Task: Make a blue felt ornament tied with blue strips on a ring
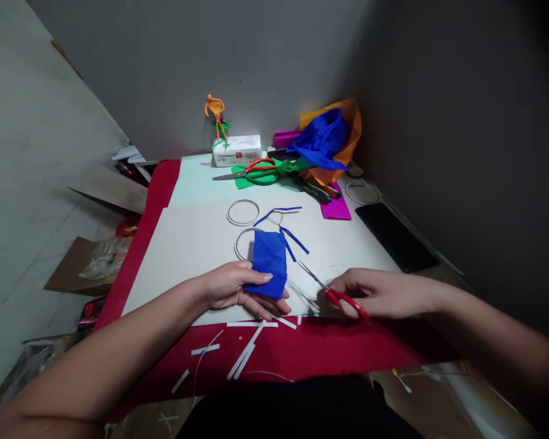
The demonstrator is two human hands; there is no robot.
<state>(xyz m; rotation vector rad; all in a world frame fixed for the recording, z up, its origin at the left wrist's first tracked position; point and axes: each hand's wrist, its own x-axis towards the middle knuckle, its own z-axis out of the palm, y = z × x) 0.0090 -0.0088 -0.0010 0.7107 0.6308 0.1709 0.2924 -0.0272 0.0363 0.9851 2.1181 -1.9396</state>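
My left hand [238, 285] pinches a rectangular piece of blue crepe paper [269, 259] between thumb and fingers, over the front of the white board. In my right hand [375, 292] is a small pair of scissors with red handles [343, 300]; the blades point up and left, a little apart from the paper. Just beyond the paper lies a small wire figure [283, 224] whose limbs are wrapped in blue. The paper partly covers a coil of wire [240, 244], and a second wire coil [243, 212] rests farther back.
Large scissors [256, 172] lie at the back beside a white box [238, 150] bearing an orange figure [216, 116]. Crumpled blue and orange paper [324, 137] is heaped back right. A black phone [393, 235] lies right. White strips [242, 360] scatter over the red cloth [320, 350].
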